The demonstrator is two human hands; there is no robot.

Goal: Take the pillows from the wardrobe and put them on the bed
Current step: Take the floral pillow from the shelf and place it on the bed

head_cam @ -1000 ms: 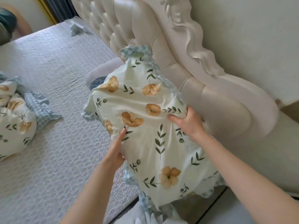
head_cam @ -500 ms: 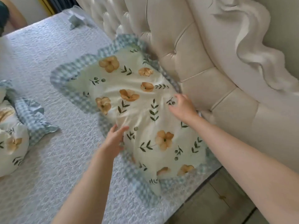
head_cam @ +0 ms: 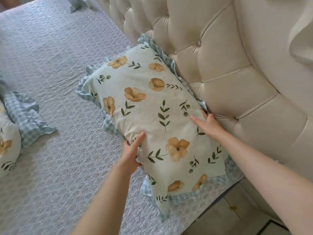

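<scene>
A cream pillow point(head_cam: 152, 109) with orange flowers, green sprigs and a blue checked frill lies flat on the bed point(head_cam: 50, 68), its long side against the tufted headboard. My left hand point(head_cam: 131, 152) grips its near left edge, thumb on top and fingers tucked under. My right hand point(head_cam: 207, 123) rests on the pillow's right edge beside the headboard, with its fingers curled over that edge. A second pillow point(head_cam: 8, 143) of the same print lies at the far left, cut off by the frame.
The cream padded headboard point(head_cam: 220, 65) runs along the right. A grey quilted cover spreads over the mattress. A bit of blue checked cloth point(head_cam: 74, 4) shows at the top. Pale floor point(head_cam: 225, 217) lies past the bed's near right edge.
The pillow has gone from held upright in the air to lying flat against the headboard. Both hands have followed it down and now hold its two long edges.
</scene>
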